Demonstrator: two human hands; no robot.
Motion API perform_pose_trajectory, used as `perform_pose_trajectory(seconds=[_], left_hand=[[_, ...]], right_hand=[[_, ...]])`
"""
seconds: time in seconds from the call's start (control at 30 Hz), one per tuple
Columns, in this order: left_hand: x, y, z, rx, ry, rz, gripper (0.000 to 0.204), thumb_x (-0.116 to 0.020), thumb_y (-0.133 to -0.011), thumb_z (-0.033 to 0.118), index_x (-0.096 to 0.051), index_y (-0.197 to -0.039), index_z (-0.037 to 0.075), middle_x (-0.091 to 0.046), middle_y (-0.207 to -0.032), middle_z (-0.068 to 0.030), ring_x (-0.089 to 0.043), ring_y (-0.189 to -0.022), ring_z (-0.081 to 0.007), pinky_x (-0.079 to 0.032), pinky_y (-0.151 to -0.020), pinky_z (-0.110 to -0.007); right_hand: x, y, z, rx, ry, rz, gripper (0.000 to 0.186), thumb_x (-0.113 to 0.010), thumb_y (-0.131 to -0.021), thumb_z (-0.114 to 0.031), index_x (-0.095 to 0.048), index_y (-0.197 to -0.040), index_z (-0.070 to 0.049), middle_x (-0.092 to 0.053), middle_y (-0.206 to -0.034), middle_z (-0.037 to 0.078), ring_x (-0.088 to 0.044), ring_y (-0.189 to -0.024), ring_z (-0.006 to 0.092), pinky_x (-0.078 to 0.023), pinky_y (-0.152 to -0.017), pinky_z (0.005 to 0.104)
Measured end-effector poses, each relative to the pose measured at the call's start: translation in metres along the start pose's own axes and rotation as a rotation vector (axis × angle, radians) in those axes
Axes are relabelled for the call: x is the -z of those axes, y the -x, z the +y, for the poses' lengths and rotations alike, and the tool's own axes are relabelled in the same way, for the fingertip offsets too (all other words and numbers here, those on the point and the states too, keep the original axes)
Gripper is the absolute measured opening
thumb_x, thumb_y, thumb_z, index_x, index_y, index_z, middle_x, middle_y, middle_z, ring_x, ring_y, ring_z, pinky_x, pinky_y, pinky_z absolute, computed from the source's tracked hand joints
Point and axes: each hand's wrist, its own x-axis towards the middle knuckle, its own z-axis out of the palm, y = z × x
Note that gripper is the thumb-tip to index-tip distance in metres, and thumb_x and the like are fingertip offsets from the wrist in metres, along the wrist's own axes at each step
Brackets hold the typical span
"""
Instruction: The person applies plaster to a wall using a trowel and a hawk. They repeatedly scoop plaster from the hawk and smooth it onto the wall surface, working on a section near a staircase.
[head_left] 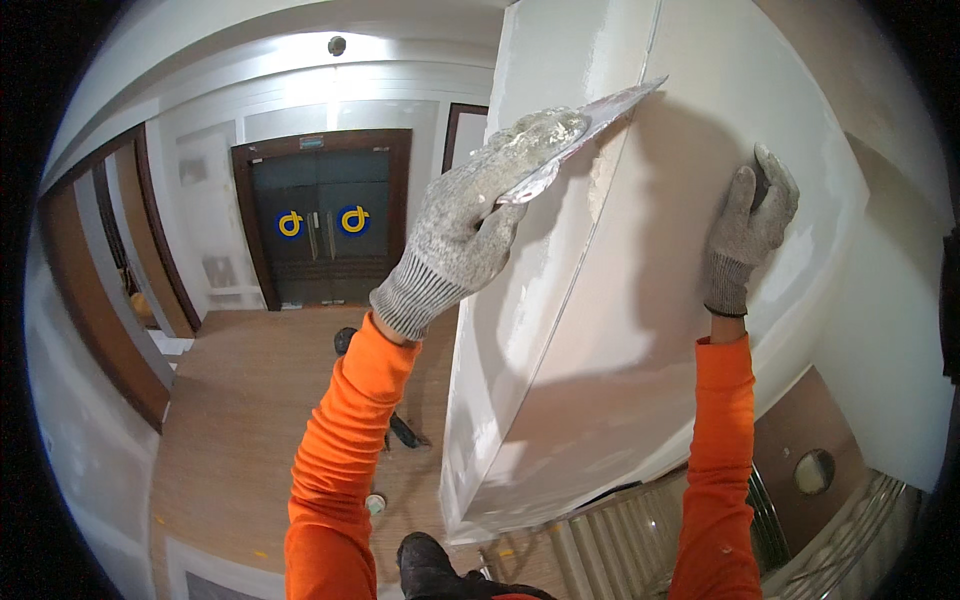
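My left hand (448,228), in a grey knit glove caked with white putty, is closed around a putty knife (590,138). Its wide metal blade, smeared with white compound, reaches across the outer corner edge (572,285) of a plastered column. Beside the blade, a rough patch of putty (602,182) sits on that corner. My right hand (752,222), in a matching glove, is at the column's right face (640,310), thumb and fingers apart, with no tool visible in it. Whether its fingertips touch the surface is hard to tell. Most of the knife's handle is hidden by my left glove.
Dark glass double doors (325,225) in a brown frame stand across the wood-look floor (250,400). On the left is a brown-framed opening (125,270). Below, near my dark shoe (422,560), lie a small round container (375,503) and a ribbed pale panel (620,545).
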Motion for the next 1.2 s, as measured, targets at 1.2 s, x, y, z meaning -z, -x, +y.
perform_pose_trajectory(seconds=[1.2], left_hand=[[-0.023,0.095,-0.019,0.512,0.055,0.098,0.036,-0.068,-0.1,0.011,-0.066,-0.135,0.0,-0.072,-0.126,-0.0155,-0.069,-0.111,-0.0188,-0.056,-0.095,-0.034]], right_hand=[[-0.02,-0.003,0.01,0.017,0.067,-0.021,0.04,-0.062,-0.105,-0.029,-0.065,-0.136,-0.005,-0.06,-0.132,0.014,-0.055,-0.13,0.0281,-0.045,-0.114,0.0449]])
